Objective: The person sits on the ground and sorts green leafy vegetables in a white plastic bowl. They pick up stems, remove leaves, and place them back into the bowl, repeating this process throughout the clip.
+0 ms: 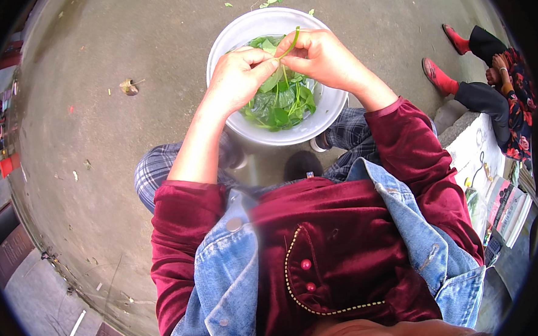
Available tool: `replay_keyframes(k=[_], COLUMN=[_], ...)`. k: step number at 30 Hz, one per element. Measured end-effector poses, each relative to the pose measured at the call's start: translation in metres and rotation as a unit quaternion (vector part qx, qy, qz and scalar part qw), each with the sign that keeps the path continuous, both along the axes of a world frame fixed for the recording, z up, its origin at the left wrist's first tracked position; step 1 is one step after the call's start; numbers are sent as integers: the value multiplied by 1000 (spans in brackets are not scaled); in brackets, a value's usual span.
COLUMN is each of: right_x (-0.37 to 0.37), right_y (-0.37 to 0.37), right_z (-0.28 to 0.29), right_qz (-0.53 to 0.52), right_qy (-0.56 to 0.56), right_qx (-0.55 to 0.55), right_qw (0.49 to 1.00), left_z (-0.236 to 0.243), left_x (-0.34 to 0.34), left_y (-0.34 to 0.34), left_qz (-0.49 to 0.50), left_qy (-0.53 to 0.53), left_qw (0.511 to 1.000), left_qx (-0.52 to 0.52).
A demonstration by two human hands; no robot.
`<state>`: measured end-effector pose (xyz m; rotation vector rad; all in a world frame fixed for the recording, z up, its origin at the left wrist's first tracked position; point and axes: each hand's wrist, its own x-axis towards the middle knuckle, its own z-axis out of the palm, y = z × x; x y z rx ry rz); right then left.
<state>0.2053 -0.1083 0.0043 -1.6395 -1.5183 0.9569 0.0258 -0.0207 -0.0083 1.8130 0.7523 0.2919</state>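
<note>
A: Stem (pixel 291 43) of a leafy green, thin, smooth, slightly curved; held above the white basin (pixel 232 39). Long axis runs from lower left to upper right, free tip pointing up and away from the person.

B: Grip?

A: Left hand (pixel 237 78) and right hand (pixel 321 59) meet over the basin. Fingers of both are pressed together, pinching the stem at its lower end. A soft, flat leaf (pixel 272 81) hangs below the pinch; whether it is attached to that stem I cannot tell.

B: Basin contents?

A: Round, smooth-walled, probably plastic. Holds a heap of glossy wet-looking greens (pixel 281 103), broad leaves, thin stalks.

B: Surroundings?

A: Rough grey concrete floor (pixel 96 116). Small leaf scraps (pixel 269 2) lie just beyond the far rim. Sleeves are dark red velvet, under a blue denim vest.
</note>
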Motion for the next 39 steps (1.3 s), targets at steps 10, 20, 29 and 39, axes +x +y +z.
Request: replay_keyframes(k=[10,20,29,39], right_x=[-6,-16,-26,-18], right_y=[0,6,12,16], right_z=[-1,1,-2,-2], right_qz=[-12,61,61,9], right_qy=[76,-275,-334,-49], right_qx=[31,260,265,194], right_qw=[997,924,903,980], left_z=[9,11,4,2], left_x=[0,-3,-6,-9], left_y=[2,-1,3,7], left_qz=[5,5,5,50], left_qy=[-3,31,78,-95], left_qw=[1000,999,996,988], left_qx=[-20,9,37,-108])
